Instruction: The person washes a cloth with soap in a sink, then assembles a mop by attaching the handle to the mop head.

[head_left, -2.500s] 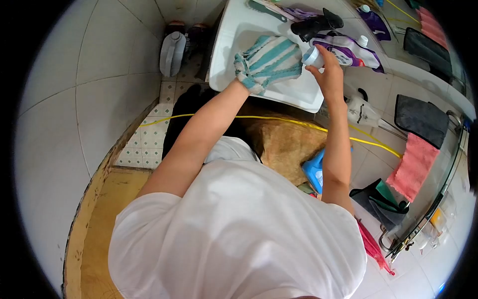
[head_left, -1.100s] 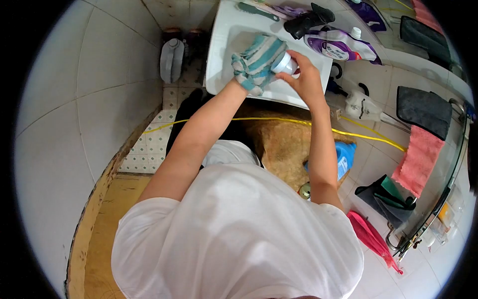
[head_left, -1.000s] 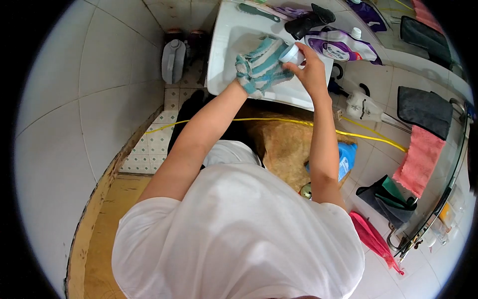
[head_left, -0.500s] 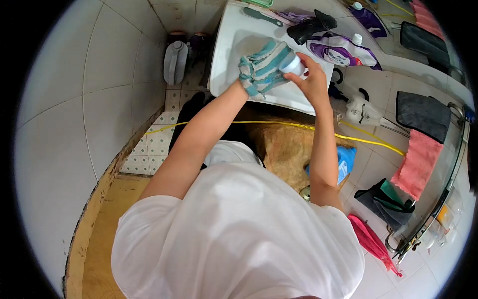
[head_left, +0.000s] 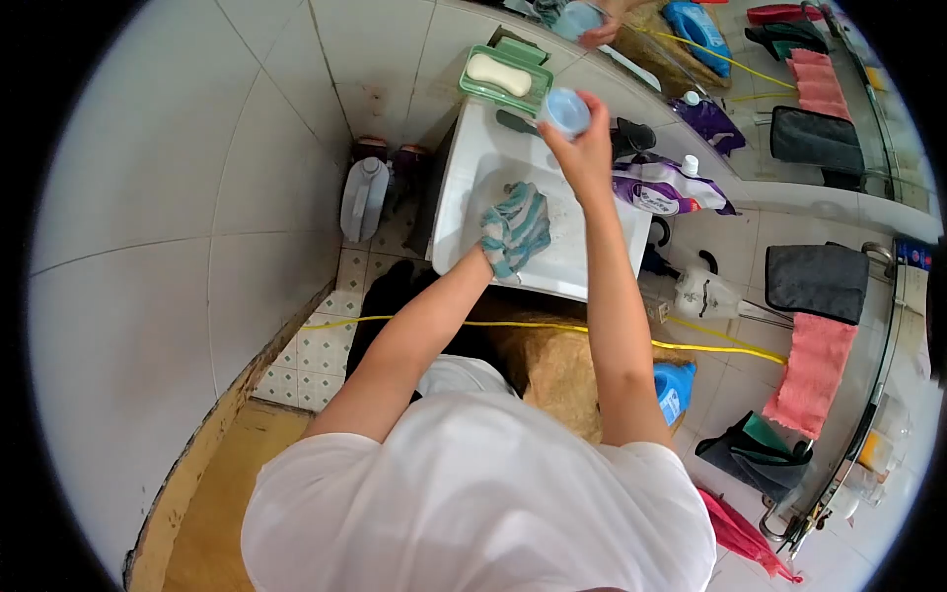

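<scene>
A small translucent bluish plastic cup (head_left: pixel 565 112) is in my right hand (head_left: pixel 589 153), fingers and thumb closed around its side. It is raised over the far edge of the white sink (head_left: pixel 472 187), next to the soap dish. A teal-and-white striped cloth (head_left: pixel 520 229) covers my left hand (head_left: pixel 490 259), low over the basin. The cloth is bunched around that hand and hides its fingers. Hand and cup are apart from the cloth.
Soap lies in a green dish (head_left: pixel 541 83) at the back. A dark green brush (head_left: pixel 517 122) and a purple-white detergent pouch (head_left: pixel 666 187) are at the rim. A mirror (head_left: pixel 755 59) reflects the scene. A yellow hose (head_left: pixel 552 327) crosses below the sink; towels (head_left: pixel 811 365) hang right.
My right hand has lifted the cup away from the cloth, up toward the soap dish. The left hand stays over the basin with the cloth. The view has shifted, showing more of the mirror.
</scene>
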### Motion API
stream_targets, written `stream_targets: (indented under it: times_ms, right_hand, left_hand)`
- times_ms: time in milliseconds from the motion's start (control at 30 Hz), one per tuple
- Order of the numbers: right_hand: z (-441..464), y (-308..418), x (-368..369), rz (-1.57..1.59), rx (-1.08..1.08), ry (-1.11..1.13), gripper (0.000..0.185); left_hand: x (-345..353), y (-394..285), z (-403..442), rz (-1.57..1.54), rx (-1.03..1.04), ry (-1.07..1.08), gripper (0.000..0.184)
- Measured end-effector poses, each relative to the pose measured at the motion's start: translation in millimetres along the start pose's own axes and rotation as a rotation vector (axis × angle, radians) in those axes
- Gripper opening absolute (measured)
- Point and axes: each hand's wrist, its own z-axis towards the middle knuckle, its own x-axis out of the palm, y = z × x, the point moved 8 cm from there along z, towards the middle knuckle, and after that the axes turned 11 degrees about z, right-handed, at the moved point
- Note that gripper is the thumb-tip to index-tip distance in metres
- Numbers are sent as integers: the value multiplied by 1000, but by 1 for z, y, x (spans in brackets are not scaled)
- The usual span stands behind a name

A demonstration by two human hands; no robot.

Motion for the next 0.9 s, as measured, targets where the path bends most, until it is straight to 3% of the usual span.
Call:
stream_targets:
  times_ms: [100,333,400,467,533,600,733,800,833,900]
  right_hand:
    - [38,-14,22,-162,-176,-117,69]
    - [43,-27,24,-45,-156,-204,88]
    - [24,-37,15,70,66,-141,90]
    - [-1,-39,-4,182,99,-161,85]
    - [-40,-38,-16,290,163,-22,54]
    - [-88,-65,-26,179,389,153,44]
    - [-156,-133,-57,116,562,-129,57]
    - [-196,-173,-47,723,1075,-509,68]
    - [-203,-188,-34,929,1213,-463,76]
    - [-197,-218,-29,1064,1130,-344,71]
  left_hand:
    - [-1,7,-4,-11,-8,9,50]
    - [-2,17,-6,-62,-12,25,49]
    - [-1,17,-6,-74,-11,31,49]
    - [0,19,-6,-78,-10,39,48]
    - [3,18,-8,-92,-15,63,48]
    - [5,19,-10,-106,-16,91,48]
    - [13,16,-16,-180,-36,155,48]
    - [23,13,-18,-284,-83,195,47]
    - [30,13,-20,-362,-120,214,47]
    - [49,19,-25,-711,-266,270,47]
